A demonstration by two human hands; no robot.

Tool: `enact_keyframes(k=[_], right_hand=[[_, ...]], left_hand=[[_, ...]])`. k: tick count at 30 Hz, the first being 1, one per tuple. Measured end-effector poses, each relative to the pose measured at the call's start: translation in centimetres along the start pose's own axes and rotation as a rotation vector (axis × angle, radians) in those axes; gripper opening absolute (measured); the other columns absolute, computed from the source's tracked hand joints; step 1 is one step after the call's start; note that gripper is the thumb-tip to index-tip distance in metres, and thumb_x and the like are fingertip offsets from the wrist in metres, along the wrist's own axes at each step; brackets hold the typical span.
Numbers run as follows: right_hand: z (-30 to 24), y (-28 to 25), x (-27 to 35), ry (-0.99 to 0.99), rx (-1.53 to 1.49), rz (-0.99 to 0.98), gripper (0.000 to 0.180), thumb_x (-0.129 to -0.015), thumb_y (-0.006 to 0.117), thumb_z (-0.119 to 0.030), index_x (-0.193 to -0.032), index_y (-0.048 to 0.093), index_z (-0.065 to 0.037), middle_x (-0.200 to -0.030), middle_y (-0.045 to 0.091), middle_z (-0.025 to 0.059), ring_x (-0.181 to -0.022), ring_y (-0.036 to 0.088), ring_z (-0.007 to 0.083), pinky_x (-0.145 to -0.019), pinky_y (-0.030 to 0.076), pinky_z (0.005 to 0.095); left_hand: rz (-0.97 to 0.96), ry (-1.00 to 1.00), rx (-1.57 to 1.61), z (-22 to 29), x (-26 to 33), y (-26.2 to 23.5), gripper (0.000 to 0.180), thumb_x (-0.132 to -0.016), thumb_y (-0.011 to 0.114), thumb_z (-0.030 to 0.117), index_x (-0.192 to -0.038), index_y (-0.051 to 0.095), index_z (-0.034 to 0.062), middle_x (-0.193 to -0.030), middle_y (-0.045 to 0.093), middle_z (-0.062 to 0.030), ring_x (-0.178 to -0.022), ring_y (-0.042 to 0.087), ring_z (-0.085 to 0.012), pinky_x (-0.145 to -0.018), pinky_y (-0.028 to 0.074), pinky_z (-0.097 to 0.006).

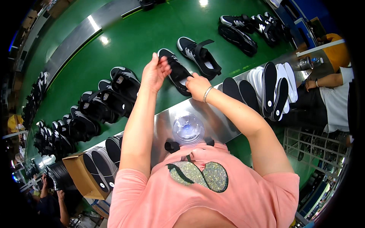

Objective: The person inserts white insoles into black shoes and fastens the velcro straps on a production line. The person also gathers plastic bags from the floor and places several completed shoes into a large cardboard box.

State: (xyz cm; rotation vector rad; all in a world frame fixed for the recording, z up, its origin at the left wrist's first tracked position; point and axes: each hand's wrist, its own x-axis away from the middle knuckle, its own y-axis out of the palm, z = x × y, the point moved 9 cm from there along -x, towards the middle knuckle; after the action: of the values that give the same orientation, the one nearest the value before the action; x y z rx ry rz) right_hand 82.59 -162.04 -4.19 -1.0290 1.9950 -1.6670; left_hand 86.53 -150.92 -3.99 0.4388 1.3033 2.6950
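A black sneaker with a grey toe [172,62] lies on the green belt in front of me, its toe pointing away. My right hand [199,87] is closed at the heel end of this shoe, its fingertips at the opening, where a bit of white lining or insole shows. Beside the shoe's left edge, my left hand [155,72] is raised with its fingers apart and slightly blurred, holding nothing. Just to the right rests a second black sneaker [197,57], its strap lifted and its white inside visible.
Black sneakers [93,106] line the belt [125,45] on the left; more sneakers [237,38] lie at the far right. Insoles [262,89] are stacked right of me, others in a cardboard box [81,176]. A clear round container [188,129] stands on the metal ledge. A person [334,91] is at the right.
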Motion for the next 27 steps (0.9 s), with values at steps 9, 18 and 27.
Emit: enact_keyframes(k=[9, 18, 27], right_hand=[[-0.3, -0.4, 0.8, -0.099, 0.018, 0.085, 0.013, -0.07, 0.057, -0.014, -0.08, 0.058, -0.006, -0.087, 0.054, 0.0064, -0.089, 0.05, 0.0251, -0.074, 0.045, 0.0328], [0.3, -0.4, 0.6, -0.094, -0.032, 0.051, 0.01, -0.07, 0.057, -0.014, -0.075, 0.059, -0.006, -0.085, 0.055, 0.0075, -0.087, 0.05, 0.0268, -0.072, 0.046, 0.0349], [-0.1, -0.4, 0.4, -0.116, 0.016, 0.028, 0.015, -0.072, 0.06, -0.02, -0.075, 0.057, -0.006, -0.083, 0.054, 0.0064, -0.087, 0.049, 0.0257, -0.079, 0.04, 0.0355]], left_hand=[[-0.041, 0.605, -2.02, -1.5, 1.6, 6.3, 0.051, -0.062, 0.068, 0.03, -0.102, 0.048, 0.0046, -0.1, 0.05, -0.0142, -0.098, 0.046, -0.0323, -0.086, 0.037, -0.041], [-0.011, 0.624, -1.962, -1.2, 0.4, 6.0, 0.015, -0.076, 0.053, 0.01, -0.088, 0.057, 0.0021, -0.086, 0.057, -0.0113, -0.083, 0.054, -0.0301, -0.073, 0.044, -0.037], [0.199, -0.148, -1.118, 0.6, -4.7, -2.7, 0.019, -0.078, 0.054, 0.013, -0.091, 0.062, 0.0031, -0.076, 0.06, -0.0026, -0.059, 0.049, -0.0129, -0.053, 0.04, -0.026]])
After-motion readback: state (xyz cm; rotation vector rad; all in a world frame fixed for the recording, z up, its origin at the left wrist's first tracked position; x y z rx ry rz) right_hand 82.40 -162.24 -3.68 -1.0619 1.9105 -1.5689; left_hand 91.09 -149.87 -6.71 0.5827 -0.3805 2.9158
